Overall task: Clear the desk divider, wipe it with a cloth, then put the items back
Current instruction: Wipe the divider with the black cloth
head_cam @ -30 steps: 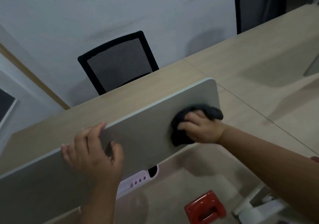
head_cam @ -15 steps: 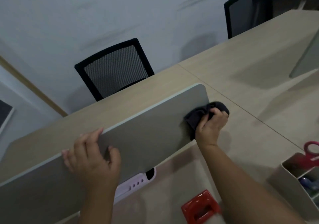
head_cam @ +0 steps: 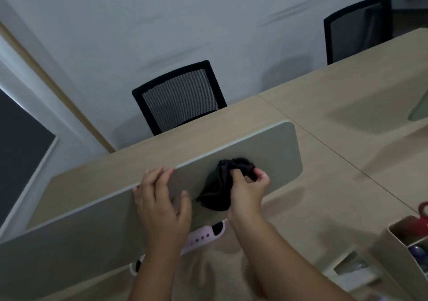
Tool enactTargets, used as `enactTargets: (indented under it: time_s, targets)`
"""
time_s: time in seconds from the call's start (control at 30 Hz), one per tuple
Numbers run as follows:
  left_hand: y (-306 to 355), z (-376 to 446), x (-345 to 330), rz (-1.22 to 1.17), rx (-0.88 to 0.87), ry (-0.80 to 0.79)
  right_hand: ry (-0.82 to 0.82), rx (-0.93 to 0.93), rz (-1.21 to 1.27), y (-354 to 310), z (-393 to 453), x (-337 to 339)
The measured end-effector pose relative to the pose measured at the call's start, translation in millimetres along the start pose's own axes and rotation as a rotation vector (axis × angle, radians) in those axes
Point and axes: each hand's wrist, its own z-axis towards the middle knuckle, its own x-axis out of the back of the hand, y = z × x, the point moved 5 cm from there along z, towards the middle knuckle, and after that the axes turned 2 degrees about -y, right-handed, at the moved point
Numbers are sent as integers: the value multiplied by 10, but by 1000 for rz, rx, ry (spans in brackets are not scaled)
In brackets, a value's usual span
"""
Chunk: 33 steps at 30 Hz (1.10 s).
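A grey desk divider (head_cam: pixel 275 152) with a rounded right corner stands across the wooden desk (head_cam: pixel 347 185). My right hand (head_cam: pixel 249 190) is shut on a bunched black cloth (head_cam: pixel 221 185) that presses against the divider's near face, about a third of the way in from its right end. My left hand (head_cam: pixel 159 201) grips the divider's top edge just left of the cloth, fingers hooked over the far side and thumb on the near face.
A beige organiser box (head_cam: pixel 398 254) holding red-handled scissors (head_cam: pixel 423 212) sits at the right edge. A pale pink cable clip (head_cam: pixel 201 236) is under the divider. Two black mesh chairs (head_cam: pixel 178 99) stand behind the desk. Another divider (head_cam: pixel 420 108) shows at far right.
My right hand carried the cloth to the divider's right end, then back left toward the middle. My left hand stayed on the top edge. The camera view shifted.
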Motion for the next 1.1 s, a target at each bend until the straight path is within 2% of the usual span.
enactTargets:
  time_s: [0.13, 0.23, 0.27, 0.37, 0.43, 0.5, 0.57, 0.6, 0.67, 0.77, 0.83, 0.9, 0.97, 1.1]
  targets:
    - [245, -331, -58, -292, 51, -219, -370, 40, -61, -344, -336, -155]
    - [343, -509, -130, -817, 339, -395, -559, -11, -160, -369, -608, -99]
    - [322, -555, -122, -928, 421, -413, -589, -49, -182, -363, -671, -48]
    - [214, -721, -6, -1011, 622, -381, -662, -257, -261, -357, -810, 125]
    - [188, -1018, 79, -1211, 892, -373, -694, -337, -482, -353, -917, 265]
    - [261, -1413, 167, -1446, 1198, -413, -694, -297, -794, -320, -920, 493]
    - [311, -1773, 258, -1552, 1354, -404, -688, -312, -1044, -228, -944, 784]
    - [283, -1994, 336, -1555, 1417, -375, -687, -389, -1113, -95, -1026, 963]
    - [222, -2290, 405, -1528, 1499, -379, -691, -639, -1100, 191, -1210, 1337]
    - [16, -2666, 591, -1421, 1480, -432, -701, -1054, -755, 759, -1747, 1727]
    - [-216, -2880, 734, -1294, 1430, -473, -662, -1166, -577, 1003, -2070, 1806]
    - [-431, -3004, 909, -1192, 1386, -525, -662, -1114, -590, 1139, -2228, 1752]
    - [-667, -3060, 1067, -1103, 1341, -555, -627, -968, -693, 1202, -2250, 1635]
    - [-1262, -3078, 1428, -854, 1215, -501, -622, -682, -829, 1429, -2487, 1267]
